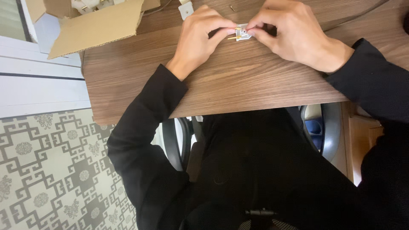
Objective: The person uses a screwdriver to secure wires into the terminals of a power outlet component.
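One small white plastic plug part [242, 33], squarish, with brass-coloured prongs sticking out toward the left; two prongs made out, any further ones too small to tell. Held just above the far middle of the wooden surface [238, 81], between both hands.

Two hands, bare, sleeves black. Left hand [200, 36]: grip pressed together, thumb and forefinger pinching the left edge of the plug part beside the prongs, remaining fingers curled under. Right hand [294, 34]: grip likewise closed, fingertips pinching the right edge of the same part, knuckles raised, wrist resting near the surface's right side.

One white rectangular piece [185, 9], flat on the surface just beyond the left hand, near the top edge of view. One small dark screw-like item [232, 7], lying on the surface beyond the plug part, too small to identify firmly.

One cardboard box [91, 23], brown, flaps open, at the far left corner of the surface; several pale parts visible inside, not countable.

One wooden surface, dark brown grain, near edge running across the middle of view.

One office chair, seen below the surface edge, with two dark armrests [177, 142] either side of the seated body in black clothing.

One patterned floor covering [51, 170], grey and cream, lower left.
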